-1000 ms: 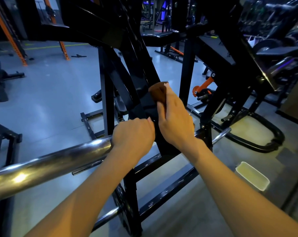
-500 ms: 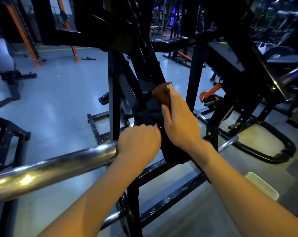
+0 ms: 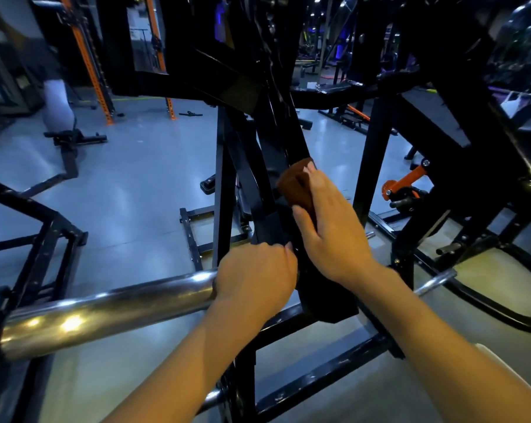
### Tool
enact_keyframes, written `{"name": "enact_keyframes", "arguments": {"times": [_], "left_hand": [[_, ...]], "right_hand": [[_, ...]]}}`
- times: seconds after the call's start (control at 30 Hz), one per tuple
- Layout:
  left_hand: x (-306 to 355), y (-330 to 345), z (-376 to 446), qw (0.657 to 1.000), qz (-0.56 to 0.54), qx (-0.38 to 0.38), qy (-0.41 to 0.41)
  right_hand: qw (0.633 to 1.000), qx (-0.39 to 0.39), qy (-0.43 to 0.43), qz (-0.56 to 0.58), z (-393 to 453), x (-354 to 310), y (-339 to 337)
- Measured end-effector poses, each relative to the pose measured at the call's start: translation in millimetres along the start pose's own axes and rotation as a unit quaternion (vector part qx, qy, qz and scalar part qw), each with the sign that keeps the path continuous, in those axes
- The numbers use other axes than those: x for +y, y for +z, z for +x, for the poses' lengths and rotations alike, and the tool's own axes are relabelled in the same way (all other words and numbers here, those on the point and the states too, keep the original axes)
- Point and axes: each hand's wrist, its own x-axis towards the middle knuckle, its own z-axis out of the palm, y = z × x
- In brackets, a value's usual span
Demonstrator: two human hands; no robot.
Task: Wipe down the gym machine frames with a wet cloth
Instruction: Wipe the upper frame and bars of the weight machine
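A black gym machine frame [image 3: 276, 141] rises in front of me, its slanted arm running down between my hands. My right hand [image 3: 331, 230] presses a brown cloth [image 3: 291, 186] flat against that slanted arm, fingers straight and pointing up along it. The cloth wraps over the arm's edge, and part of it is hidden under my palm. Just left of the arm, my left hand [image 3: 255, 279] grips the near end of a thick chrome bar [image 3: 105, 309] that sticks out to the left.
Another black frame [image 3: 44, 239] stands low at the left. Orange rack uprights [image 3: 87, 62] and a person's leg [image 3: 56, 99] are at the far left. An orange lever [image 3: 407, 178] and curved black base tubes [image 3: 486, 303] lie to the right. Grey floor [image 3: 136, 178] shows behind the machine.
My right hand has slid the cloth a little up the slanted arm. My left hand has kept its grip on the chrome bar. The view has shifted, so everything sits lower in the frame.
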Motion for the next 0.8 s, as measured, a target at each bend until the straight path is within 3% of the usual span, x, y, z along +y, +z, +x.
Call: {"name": "enact_keyframes", "arguments": {"times": [0.1,0.33,0.57,0.8], "left_hand": [[-1,1,1,1.0,0.001,0.007,-0.014],[1,-2,-7,0.997,-0.04,0.055,-0.04],[1,0,-8,0.995,-0.079,0.059,-0.024],[3,-4,-5,0.999,-0.017,0.013,-0.03]], "right_hand": [[1.0,0.021,-0.002,-0.007,-16,-3,3],[0.999,0.032,0.018,0.005,100,-13,1],[0.999,0.05,0.019,0.006,24,-9,7],[1.0,0.018,0.013,0.02,140,-13,0]]}}
